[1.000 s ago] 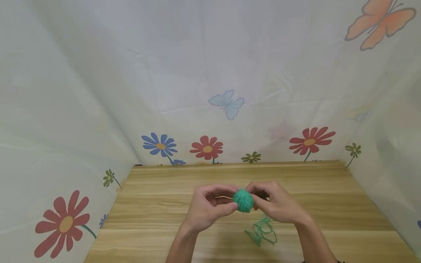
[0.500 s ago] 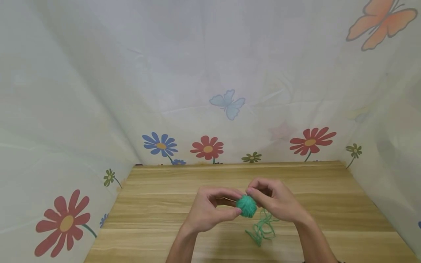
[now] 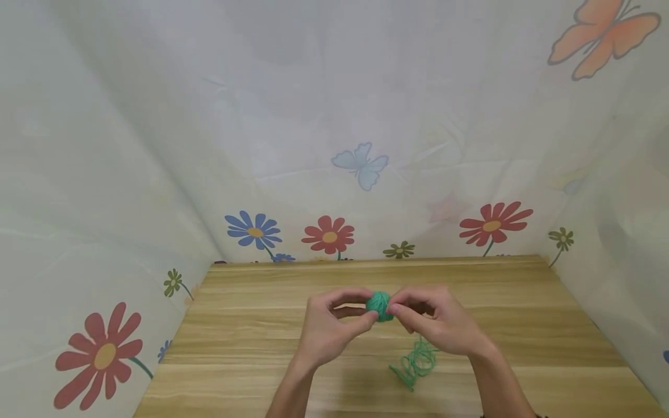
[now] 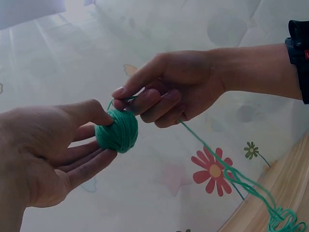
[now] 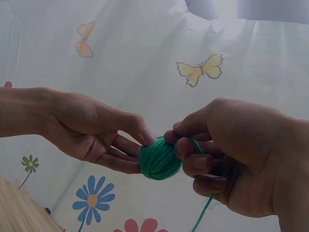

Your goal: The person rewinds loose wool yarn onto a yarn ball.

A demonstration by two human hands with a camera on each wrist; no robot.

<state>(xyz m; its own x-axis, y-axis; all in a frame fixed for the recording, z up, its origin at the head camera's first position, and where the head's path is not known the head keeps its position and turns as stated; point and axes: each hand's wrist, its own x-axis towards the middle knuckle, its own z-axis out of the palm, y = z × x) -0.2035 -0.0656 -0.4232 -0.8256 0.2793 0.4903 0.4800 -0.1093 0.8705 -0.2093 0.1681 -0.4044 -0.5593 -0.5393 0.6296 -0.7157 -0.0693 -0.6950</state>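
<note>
A small ball of green yarn (image 3: 378,306) is held above the table between the thumb and fingertips of my left hand (image 3: 334,328). Close against its right side, my right hand (image 3: 439,319) pinches the yarn strand (image 4: 192,131) between thumb and forefinger. In the left wrist view the strand comes off the ball, passes through the curled right fingers and runs down to a loose tangle of yarn (image 4: 282,220). That same loose yarn (image 3: 418,360) lies on the table below the right hand in the head view.
The wood-grain table (image 3: 261,307) reaches back to a white curtain (image 3: 292,116) printed with flowers and butterflies. The curtain also closes off the left and right sides. A dark band (image 4: 299,58) circles the right wrist.
The ball has shifted slightly down and right, then up and left, and its visible windings have turned. My right hand has moved over its top and now sits at its right side.
</note>
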